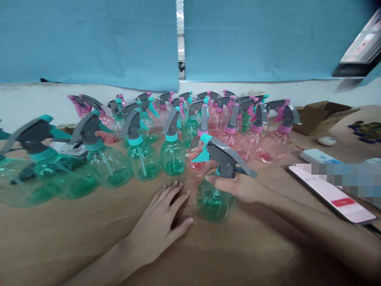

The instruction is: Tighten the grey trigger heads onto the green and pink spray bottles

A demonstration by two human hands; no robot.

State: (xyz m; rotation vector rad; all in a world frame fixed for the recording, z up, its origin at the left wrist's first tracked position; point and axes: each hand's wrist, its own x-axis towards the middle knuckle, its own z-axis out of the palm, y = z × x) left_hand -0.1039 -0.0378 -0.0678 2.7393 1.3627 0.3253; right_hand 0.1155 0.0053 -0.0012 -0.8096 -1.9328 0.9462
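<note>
My right hand (226,186) is wrapped around the neck of a green spray bottle (213,204) with a grey and turquoise trigger head. This bottle is upright, low over or on the table; I cannot tell which. Just left of it, my left hand (165,216) lies flat on the wooden table (119,230), fingers spread, holding nothing. Beyond my hands, a green spray bottle (173,157) stands in a row with other green ones. To its right are pink spray bottles (272,147) with grey heads and pink collars.
More pink and green bottles crowd back toward the wall. At the right lie a phone (330,192), a white box (320,156), a white mouse-like object (326,141) and an open cardboard box (317,117). Blue curtains (89,43) hang behind.
</note>
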